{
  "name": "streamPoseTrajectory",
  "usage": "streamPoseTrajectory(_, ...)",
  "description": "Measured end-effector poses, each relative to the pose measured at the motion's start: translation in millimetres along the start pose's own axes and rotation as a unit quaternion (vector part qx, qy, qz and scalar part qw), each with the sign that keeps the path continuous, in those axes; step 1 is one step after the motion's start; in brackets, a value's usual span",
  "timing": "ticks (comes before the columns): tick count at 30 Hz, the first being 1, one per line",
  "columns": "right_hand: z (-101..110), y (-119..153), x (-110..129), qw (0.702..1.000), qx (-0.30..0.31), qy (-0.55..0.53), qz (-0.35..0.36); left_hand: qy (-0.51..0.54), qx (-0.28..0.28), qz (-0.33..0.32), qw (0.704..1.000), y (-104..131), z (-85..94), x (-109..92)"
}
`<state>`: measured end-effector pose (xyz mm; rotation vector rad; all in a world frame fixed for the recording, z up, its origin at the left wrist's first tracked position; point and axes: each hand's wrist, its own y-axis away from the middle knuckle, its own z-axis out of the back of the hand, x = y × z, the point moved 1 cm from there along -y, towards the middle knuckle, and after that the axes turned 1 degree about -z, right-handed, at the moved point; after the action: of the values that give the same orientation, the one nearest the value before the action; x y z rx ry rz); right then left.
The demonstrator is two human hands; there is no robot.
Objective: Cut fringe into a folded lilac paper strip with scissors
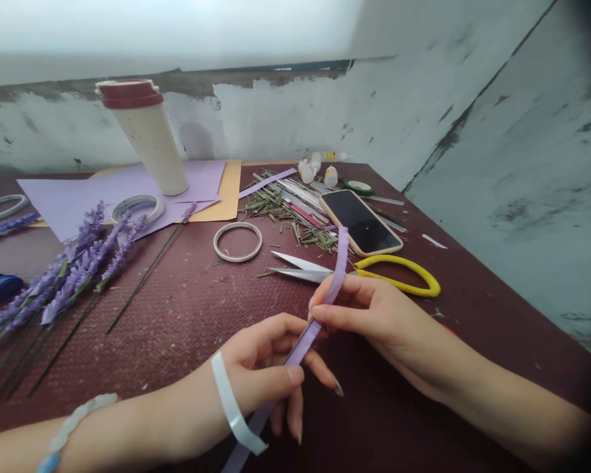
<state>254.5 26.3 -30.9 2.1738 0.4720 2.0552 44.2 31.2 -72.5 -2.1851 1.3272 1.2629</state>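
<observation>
A long purple paper strip [303, 343], with fine cuts along its upper part, runs diagonally between my two hands. My left hand [261, 368] grips it lower down, thumb on top; a piece of whitish tape [226, 394] is stuck across the back of this hand. Higher up, my right hand [364, 309] pinches the strip between thumb and fingers, its free end curving upward. Just behind my right hand lie open scissors [398, 266] with yellow handles, partly hidden by the hand and strip. A tape roll [238, 258] rests flat beyond my left hand.
Purple paper flower stems [73, 282] lie at left, near another tape roll [140, 220] on purple paper sheets [64, 197]. A lidded cup [150, 144] stands behind. A phone [362, 223], green stem clippings [270, 203], wires and small bottles [308, 171] occupy the back right, near the wall.
</observation>
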Motion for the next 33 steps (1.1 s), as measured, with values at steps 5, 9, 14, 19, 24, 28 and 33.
streamPoseTrajectory(5,-0.9,-0.6,0.5,1.0,0.001,-0.015,0.01,0.034,-0.006,0.001,0.999,-3.1,0.8,-4.5)
streamPoseTrajectory(9,0.9,-2.2,-0.8,1.0,-0.004,-0.027,0.013,0.043,-0.005,-0.012,0.999,-5.1,0.7,-7.9)
streamPoseTrajectory(14,1.5,-2.7,-2.7,0.997,0.013,-0.07,0.005,0.052,0.001,-0.007,0.999,-6.5,-2.2,-9.3)
streamPoseTrajectory(19,0.3,-0.8,-1.6,0.998,0.012,-0.056,0.006,0.06,0.013,-0.008,0.998,-6.8,2.3,-2.5)
streamPoseTrajectory(24,0.5,-0.9,-1.8,0.999,0.003,-0.033,0.014,0.08,0.037,-0.001,0.996,-7.6,6.4,2.0)
streamPoseTrajectory(28,0.1,-1.4,-1.7,1.0,0.004,-0.022,0.022,0.079,0.014,0.008,0.997,-6.1,2.6,-3.3)
streamPoseTrajectory(33,0.1,-0.9,-1.8,1.0,0.001,-0.021,0.021,0.077,-0.026,0.008,0.997,-4.3,-1.8,-4.9)
